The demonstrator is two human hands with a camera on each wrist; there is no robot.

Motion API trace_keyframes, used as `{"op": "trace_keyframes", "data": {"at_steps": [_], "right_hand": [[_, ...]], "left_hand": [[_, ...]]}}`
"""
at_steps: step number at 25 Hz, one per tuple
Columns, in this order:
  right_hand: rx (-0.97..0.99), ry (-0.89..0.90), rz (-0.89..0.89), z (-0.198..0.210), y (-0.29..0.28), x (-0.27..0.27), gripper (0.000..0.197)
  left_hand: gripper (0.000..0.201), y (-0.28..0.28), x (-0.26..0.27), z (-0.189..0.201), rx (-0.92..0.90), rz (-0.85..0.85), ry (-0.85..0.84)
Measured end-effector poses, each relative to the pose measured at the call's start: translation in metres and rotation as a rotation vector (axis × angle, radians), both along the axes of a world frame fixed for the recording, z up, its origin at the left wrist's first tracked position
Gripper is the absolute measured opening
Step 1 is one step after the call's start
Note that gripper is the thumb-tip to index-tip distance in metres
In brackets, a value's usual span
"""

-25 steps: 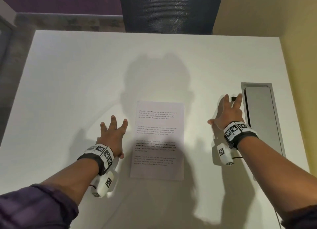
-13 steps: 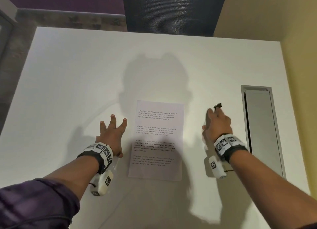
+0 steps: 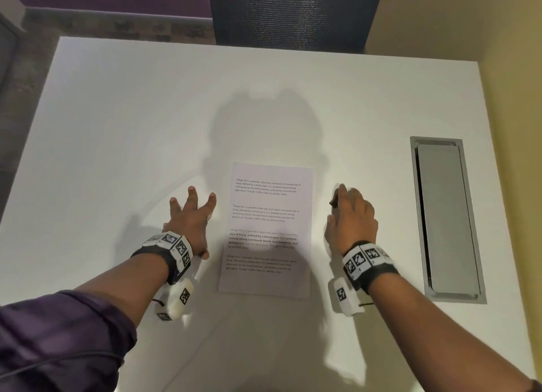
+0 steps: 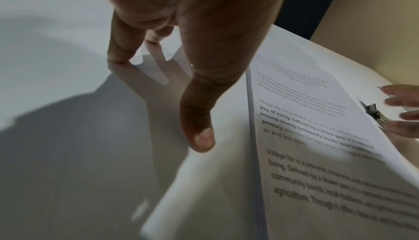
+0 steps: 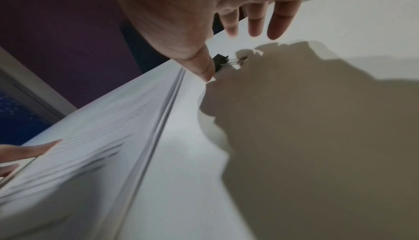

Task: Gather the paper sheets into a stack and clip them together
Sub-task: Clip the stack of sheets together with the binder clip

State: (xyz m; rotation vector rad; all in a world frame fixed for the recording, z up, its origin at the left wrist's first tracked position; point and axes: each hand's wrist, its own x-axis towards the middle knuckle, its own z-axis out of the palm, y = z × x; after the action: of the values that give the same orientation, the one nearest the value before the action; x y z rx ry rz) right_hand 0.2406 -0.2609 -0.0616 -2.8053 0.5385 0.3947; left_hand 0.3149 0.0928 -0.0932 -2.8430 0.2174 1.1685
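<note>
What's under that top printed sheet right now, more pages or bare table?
More sheets: the wrist views show several layered edges below the top printed sheet, squared into one paper stack on the white table. Their count and print are covered.

Top sheet of the paper stack carries four short printed paragraphs, each opening "Village life is a peaceful, close-knit, and nature-connected way of living. Defined by a slower pace, it is centered around strong community bonds, local traditions, and primary activities like agriculture. Though it offers clean air and less stress"; the third is partly in bold ("way of living. Defined by a slower pace, it is centered around strong community bonds, local traditions, and primary"). Both wristbands show black-and-white square marker codes, no letters or numbers legible.
</note>
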Motion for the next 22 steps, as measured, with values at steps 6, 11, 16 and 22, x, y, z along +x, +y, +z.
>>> {"op": "trace_keyframes", "data": {"at_steps": [6,11,16,22], "right_hand": [[0.140,-0.044,0.060,-0.006,-0.001,-0.009,0.026],[0.343,0.013,-0.070,-0.002,0.012,-0.051,0.025],[0.621,-0.028,-0.364,0.018,0.024,-0.072,0.024],[1.112,-0.120,-0.558,0.058,0.075,-0.092,0.023]], "left_hand": [[0.157,-0.002,0.001,0.002,0.032,0.028,0.036],[0.167,0.001,0.008,-0.010,0.066,-0.058,0.007],[0.133,0.004,-0.018,0.020,-0.062,0.070,-0.053],[0.060,0.013,-0.086,0.068,-0.606,0.464,-0.126]]}}
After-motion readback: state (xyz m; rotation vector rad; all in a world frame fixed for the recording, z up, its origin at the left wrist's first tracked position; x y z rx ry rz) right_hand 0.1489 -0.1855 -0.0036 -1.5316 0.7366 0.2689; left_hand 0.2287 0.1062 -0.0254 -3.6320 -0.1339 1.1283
